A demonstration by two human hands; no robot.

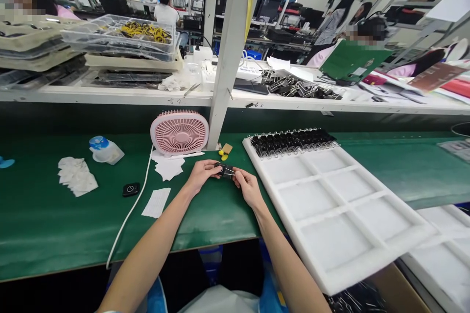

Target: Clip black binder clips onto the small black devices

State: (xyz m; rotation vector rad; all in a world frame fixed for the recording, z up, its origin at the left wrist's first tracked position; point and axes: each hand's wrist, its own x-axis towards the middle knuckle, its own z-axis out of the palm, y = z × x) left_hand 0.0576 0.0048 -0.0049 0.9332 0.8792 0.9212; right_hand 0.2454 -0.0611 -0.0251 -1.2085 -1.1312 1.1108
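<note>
Above the green table my left hand [203,174] is closed, its thumb and fingers pinching a small black watch-like case [221,169]. A black binder clip [228,171] with silver wire handles sits against this case. My right hand [248,187] is closed on the clip's wire handles at the right. Whether the clip's jaws are around the case is too small to tell. Another black watch case [131,189] lies on the table to the left, its round sensor side up. Yellow finger cots [224,157] lie just beyond my hands.
A white foam tray [316,220] with a row of black binder clips [293,142] along its far edge lies at right. Below it is a box of clips [358,298]. A pink fan [179,133], its white cable, papers and a blue-capped bottle [106,150] are left. A post [231,49] rises ahead.
</note>
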